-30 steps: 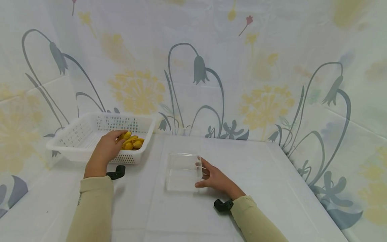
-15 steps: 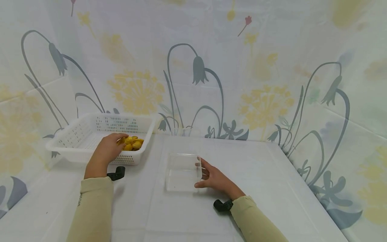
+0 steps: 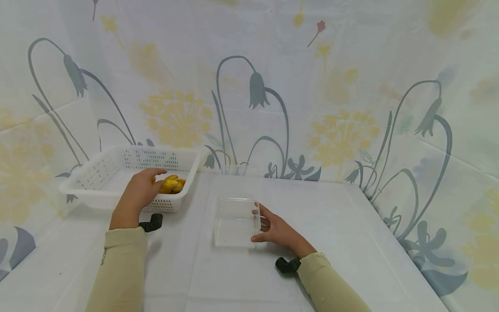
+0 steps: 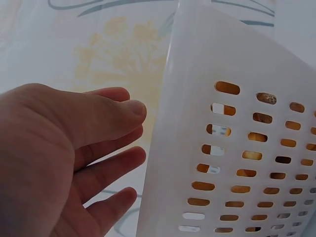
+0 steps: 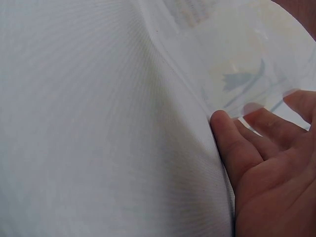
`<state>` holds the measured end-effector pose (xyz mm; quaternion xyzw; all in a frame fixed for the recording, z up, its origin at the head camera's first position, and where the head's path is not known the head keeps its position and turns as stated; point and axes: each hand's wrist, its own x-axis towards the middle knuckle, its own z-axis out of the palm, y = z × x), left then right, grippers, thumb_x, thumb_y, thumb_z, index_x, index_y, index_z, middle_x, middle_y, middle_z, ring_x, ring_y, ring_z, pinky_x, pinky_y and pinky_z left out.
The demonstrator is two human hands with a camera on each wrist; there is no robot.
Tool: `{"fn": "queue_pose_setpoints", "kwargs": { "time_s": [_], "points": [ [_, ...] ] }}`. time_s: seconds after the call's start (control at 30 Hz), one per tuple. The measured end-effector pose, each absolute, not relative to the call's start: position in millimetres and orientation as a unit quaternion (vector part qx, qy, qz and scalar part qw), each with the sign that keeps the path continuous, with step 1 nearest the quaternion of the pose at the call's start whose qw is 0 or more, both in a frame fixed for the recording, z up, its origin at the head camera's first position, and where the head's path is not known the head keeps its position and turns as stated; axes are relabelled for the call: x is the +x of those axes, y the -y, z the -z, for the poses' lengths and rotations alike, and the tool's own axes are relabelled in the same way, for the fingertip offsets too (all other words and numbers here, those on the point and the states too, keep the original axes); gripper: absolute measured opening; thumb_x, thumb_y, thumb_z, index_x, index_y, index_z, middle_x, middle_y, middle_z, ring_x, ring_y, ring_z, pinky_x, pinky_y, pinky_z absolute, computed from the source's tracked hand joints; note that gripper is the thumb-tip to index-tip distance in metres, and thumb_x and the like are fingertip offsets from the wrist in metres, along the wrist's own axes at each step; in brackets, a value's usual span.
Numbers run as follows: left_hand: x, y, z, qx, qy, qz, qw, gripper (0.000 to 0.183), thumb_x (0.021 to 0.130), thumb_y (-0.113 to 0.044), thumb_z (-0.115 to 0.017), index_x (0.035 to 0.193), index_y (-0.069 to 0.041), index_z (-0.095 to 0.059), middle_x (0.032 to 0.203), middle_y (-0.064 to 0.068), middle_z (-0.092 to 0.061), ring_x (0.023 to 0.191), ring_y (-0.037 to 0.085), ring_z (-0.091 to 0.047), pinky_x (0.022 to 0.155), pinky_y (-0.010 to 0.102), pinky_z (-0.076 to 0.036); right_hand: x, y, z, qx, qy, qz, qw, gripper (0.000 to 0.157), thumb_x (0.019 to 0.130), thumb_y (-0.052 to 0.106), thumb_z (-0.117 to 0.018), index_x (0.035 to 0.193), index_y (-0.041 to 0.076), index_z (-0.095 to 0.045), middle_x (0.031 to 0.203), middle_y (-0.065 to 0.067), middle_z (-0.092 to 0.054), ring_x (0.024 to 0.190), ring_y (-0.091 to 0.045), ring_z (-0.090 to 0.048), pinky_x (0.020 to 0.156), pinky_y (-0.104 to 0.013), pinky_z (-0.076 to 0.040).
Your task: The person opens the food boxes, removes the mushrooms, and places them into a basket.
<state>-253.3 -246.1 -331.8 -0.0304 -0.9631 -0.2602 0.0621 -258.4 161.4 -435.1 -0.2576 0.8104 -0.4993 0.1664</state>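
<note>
My left hand [image 3: 142, 188] is over the right end of a white perforated basket [image 3: 89, 193], its thumb and fingers apart. Beside that hand, inside the basket, lies a heap of yellow, rounded, longish pieces [image 3: 173, 185]. In the left wrist view nothing shows between the left fingers, and yellow and brown patches of the pieces [image 4: 252, 155] appear through the slots. My right hand [image 3: 278, 227] touches the right side of a clear plastic box [image 3: 235, 232] on the table, thumb near its front corner. In the right wrist view, fingertips [image 5: 254, 107] meet the clear wall.
A white cloth [image 3: 331, 212] covers the table. Behind it rises a white sheet [image 3: 351, 56] printed with grey and yellow flowers. The basket stands at the back left, and the box sits at the middle. Dark wrist cameras [image 3: 288, 264] stick out below both hands.
The left fingers were on a yellow piece at the top of the heap; they dipped, then parted and rose slightly, and the heap's pieces lie differently. The right hand and box stayed put.
</note>
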Motion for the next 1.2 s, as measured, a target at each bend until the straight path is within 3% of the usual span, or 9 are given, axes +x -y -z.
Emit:
{"fn": "queue_pose_setpoints", "kwargs": {
  "time_s": [0.5,0.7,0.9,1.07,1.2],
  "points": [
    [-252.7,238.5,328.5,-0.042,0.959,0.273,0.067,0.04,0.102,-0.021,-0.044,0.141,-0.011,-0.048,0.15,0.023,-0.038,0.138,0.046,-0.032,0.11,0.063,-0.028,-257.5,-160.8,435.1,-0.254,-0.811,0.5,0.166,0.114,0.075,0.028,-0.084,0.157,0.023,-0.006,0.158,-0.007,-0.029,0.142,-0.027,-0.037,0.11,-0.042,-0.04],
    [-252.5,224.6,328.9,-0.067,0.955,0.282,0.069,0.04,0.102,-0.026,-0.045,0.14,-0.012,-0.05,0.149,0.023,-0.04,0.136,0.045,-0.036,0.109,0.063,-0.032,-255.6,-164.3,434.7,-0.248,-0.812,0.499,0.175,0.115,0.075,0.027,-0.084,0.158,0.022,-0.004,0.16,-0.007,-0.026,0.143,-0.027,-0.035,0.111,-0.042,-0.039],
    [-250.7,208.9,331.0,-0.103,0.949,0.29,0.066,0.041,0.103,-0.025,-0.043,0.141,-0.011,-0.048,0.146,0.021,-0.043,0.127,0.04,-0.045,0.105,0.059,-0.038,-250.4,-176.4,418.9,-0.265,-0.836,0.448,0.174,0.116,0.075,0.027,-0.084,0.157,0.019,-0.004,0.163,-0.007,-0.014,0.146,-0.029,-0.029,0.113,-0.044,-0.036],
    [-245.1,200.3,331.8,-0.131,0.949,0.266,0.104,0.042,0.102,-0.023,-0.044,0.141,-0.008,-0.048,0.139,0.02,-0.05,0.118,0.039,-0.052,0.099,0.059,-0.043,-246.7,-190.7,393.6,-0.245,-0.887,0.367,0.136,0.106,0.077,0.04,-0.08,0.157,0.028,-0.011,0.163,0.0,-0.015,0.142,-0.035,-0.035,0.112,-0.049,-0.036],
    [-240.7,195.5,331.0,-0.132,0.954,0.238,0.129,0.045,0.101,-0.022,-0.044,0.143,-0.006,-0.045,0.142,0.022,-0.047,0.125,0.043,-0.048,0.102,0.061,-0.04,-245.8,-199.6,374.6,-0.231,-0.924,0.293,0.078,0.088,0.087,0.058,-0.062,0.156,0.032,-0.014,0.163,0.001,-0.016,0.146,-0.034,-0.028,0.115,-0.056,-0.028]
  ]
}}
